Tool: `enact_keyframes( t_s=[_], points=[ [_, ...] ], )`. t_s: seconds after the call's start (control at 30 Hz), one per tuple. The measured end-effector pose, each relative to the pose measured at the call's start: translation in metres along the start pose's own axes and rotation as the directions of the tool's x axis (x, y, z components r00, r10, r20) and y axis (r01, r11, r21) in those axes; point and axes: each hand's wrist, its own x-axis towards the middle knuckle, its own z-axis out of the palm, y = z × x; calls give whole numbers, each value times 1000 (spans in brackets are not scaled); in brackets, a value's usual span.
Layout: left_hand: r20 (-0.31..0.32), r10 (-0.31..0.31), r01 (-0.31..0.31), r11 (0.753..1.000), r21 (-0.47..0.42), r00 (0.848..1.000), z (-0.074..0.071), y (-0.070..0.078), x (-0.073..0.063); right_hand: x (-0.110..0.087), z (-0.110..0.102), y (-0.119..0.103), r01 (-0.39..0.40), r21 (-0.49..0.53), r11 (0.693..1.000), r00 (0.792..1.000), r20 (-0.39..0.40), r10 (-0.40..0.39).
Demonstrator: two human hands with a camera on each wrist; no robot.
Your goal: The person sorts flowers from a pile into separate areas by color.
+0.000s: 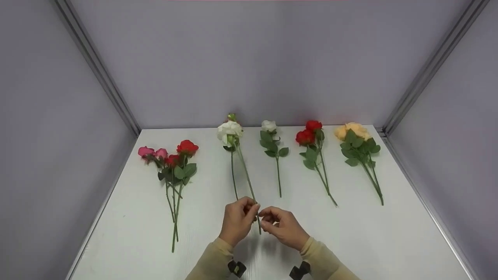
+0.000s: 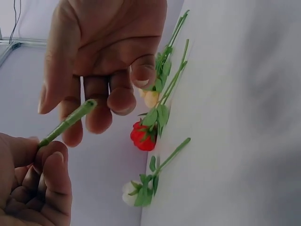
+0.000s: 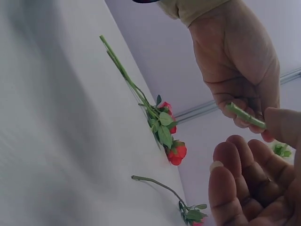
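My left hand (image 1: pixel 238 219) pinches the lower stem of a white flower (image 1: pixel 229 133) between thumb and fingers. The stem's cut end (image 2: pixel 89 104) juts out past the fingertips, and the bloom leans away toward the back wall. Just right of the stem is my right hand (image 1: pixel 284 227), thumb and fingers apart and loosely bent around a gap near the stem end. In the right wrist view its fingers (image 3: pixel 225 165) hold nothing. Behind the white bloom lies another flower, its thin stem (image 1: pixel 234 175) on the table and its reddish head (image 3: pixel 196 221) mostly hidden in the head view.
On the white table (image 1: pixel 128 229), pink and red roses (image 1: pixel 187 147) lie at left. To the right are a single white rose (image 1: pixel 269 126), two red roses (image 1: pixel 305 137) and a yellow-orange bunch (image 1: pixel 356 130). Grey panels (image 1: pixel 249 62) enclose the back and sides.
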Motion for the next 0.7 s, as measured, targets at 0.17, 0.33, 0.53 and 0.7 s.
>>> enact_keyframes(
  t_s=[0.17, 0.33, 0.53, 0.7],
  points=[
    [-4, 9, -9, 999, 43, 1000, 8, 4, 2, 1, 2, 25, 29, 12, 999, 998, -50, -29],
    [-1, -1, 1, 997, 74, 1000, 16, 7, 4, -1, 3, 40, 34, -7, 999, 989, -142, -34],
    [0, -21, 21, 997, 74, 1000, 25, 6, 6, -3, 4, 42, 45, -67, 997, 973, -224, -59],
    [14, -19, 17, 995, 100, 1000, 28, 3, 7, -2, 4, 37, 53, -98, 994, 964, -255, -76]
  ],
)
